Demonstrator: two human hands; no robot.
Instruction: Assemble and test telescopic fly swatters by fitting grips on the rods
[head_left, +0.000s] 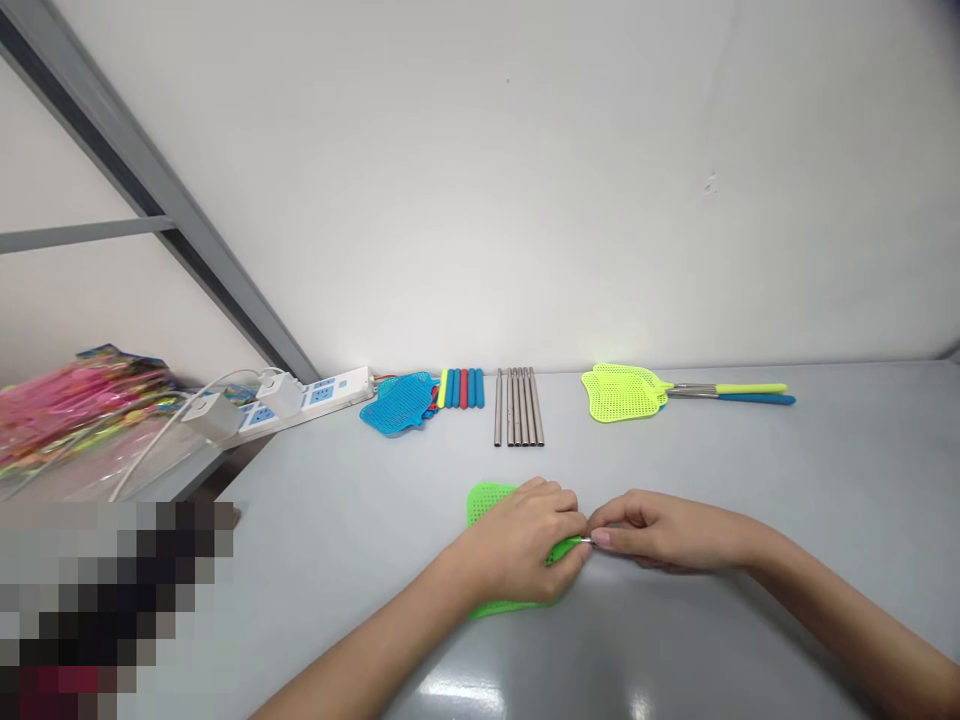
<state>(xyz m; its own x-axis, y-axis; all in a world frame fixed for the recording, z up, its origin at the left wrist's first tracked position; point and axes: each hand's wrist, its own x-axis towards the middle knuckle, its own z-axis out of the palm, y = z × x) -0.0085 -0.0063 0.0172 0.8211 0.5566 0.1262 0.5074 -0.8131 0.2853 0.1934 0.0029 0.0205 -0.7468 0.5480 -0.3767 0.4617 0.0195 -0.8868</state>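
Note:
A green mesh fly-swatter head (489, 502) lies flat on the grey table (750, 480) near me. My left hand (525, 545) rests on top of it, fingers curled, pinching its neck at the right end. My right hand (664, 535) meets it there, fingers closed round a thin metal rod (587, 541) whose tip shows between the two hands. Most of the rod is hidden inside my right hand.
Along the back lie a blue swatter head (397, 403), a row of coloured handle grips (460, 388), several bare metal rods (517, 406) and assembled yellow swatters (622, 392) with handles pointing right. A power strip (300, 398) and pink packets (71, 400) sit at left.

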